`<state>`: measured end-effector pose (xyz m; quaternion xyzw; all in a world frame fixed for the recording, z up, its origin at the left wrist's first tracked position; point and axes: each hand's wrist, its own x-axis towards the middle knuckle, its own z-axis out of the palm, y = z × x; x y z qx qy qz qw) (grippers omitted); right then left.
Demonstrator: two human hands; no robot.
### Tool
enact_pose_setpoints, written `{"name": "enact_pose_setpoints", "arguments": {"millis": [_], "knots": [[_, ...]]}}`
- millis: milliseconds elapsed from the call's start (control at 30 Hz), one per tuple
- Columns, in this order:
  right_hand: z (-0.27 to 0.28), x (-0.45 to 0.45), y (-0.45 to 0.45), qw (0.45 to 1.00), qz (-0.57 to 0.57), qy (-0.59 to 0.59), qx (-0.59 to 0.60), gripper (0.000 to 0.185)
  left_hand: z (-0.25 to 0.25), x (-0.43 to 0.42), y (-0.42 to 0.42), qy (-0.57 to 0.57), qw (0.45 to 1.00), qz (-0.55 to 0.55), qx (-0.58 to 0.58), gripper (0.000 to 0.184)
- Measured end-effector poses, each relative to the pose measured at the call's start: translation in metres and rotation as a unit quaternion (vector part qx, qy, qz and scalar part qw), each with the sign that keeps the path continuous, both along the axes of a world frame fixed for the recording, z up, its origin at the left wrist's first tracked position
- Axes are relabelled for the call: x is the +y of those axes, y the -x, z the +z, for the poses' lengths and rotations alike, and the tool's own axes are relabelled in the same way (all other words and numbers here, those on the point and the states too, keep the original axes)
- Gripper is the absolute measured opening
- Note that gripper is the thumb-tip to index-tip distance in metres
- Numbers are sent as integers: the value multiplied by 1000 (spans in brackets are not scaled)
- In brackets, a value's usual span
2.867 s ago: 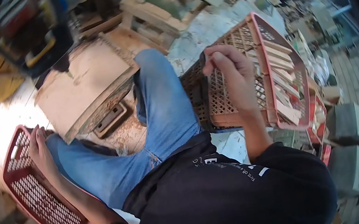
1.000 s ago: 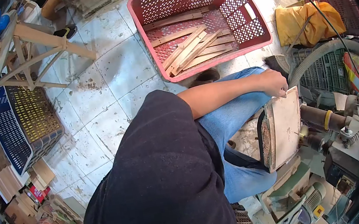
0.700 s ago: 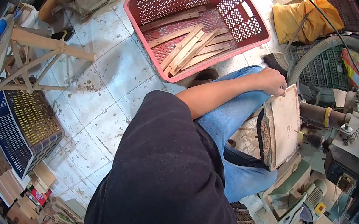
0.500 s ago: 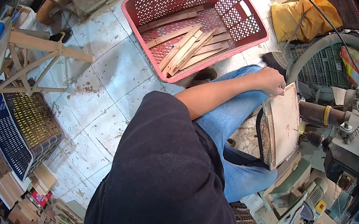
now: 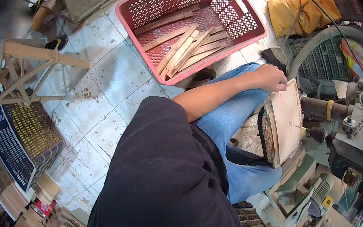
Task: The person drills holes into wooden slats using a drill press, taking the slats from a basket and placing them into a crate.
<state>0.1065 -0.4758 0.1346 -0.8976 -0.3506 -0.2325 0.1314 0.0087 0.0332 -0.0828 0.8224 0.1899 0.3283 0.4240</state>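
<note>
Fingers of the left hand (image 5: 272,77) are seen curled inward; whether anything is pinched by them cannot be told, the tips being mostly hidden. The wrist is carried over the bent knee (image 5: 242,94), close by one corner of a pale board (image 5: 287,121); touch at its edge cannot be confirmed. The right hand is out of view. Just past the board, a machine's shaft (image 5: 317,134) is pointed at its face: knuckles could be nicked, if the hand were slid across that edge. Beside the leg, wooden strips (image 5: 183,53) are heaped crosswise in a red crate (image 5: 216,60); shifting could be caused by a knock to the rim. Movement past the knee is hemmed in by a ribbed hose (image 5: 338,32). More room is offered on the tiled floor (image 5: 98,90), bounded by the red crate and a blue crate (image 5: 12,143).
</note>
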Motion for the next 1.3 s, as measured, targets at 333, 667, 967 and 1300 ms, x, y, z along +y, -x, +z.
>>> {"name": "enact_pose_setpoints", "arguments": {"millis": [333, 667, 967, 1300], "knots": [[91, 29, 89, 978, 21, -12, 208, 49, 99, -48, 90, -69, 917, 60, -389, 17], [-36, 211, 88, 920, 240, 73, 300, 48, 129, -100, 106, -258, 944, -203, 18, 51], [-98, 182, -38, 971, 190, 74, 121, 47, 91, -17, 81, -330, 930, -134, 91, 50], [-182, 190, -95, 970, 204, -57, 116, 38, 55, 28, 22, -344, 906, -117, 219, 48]]}}
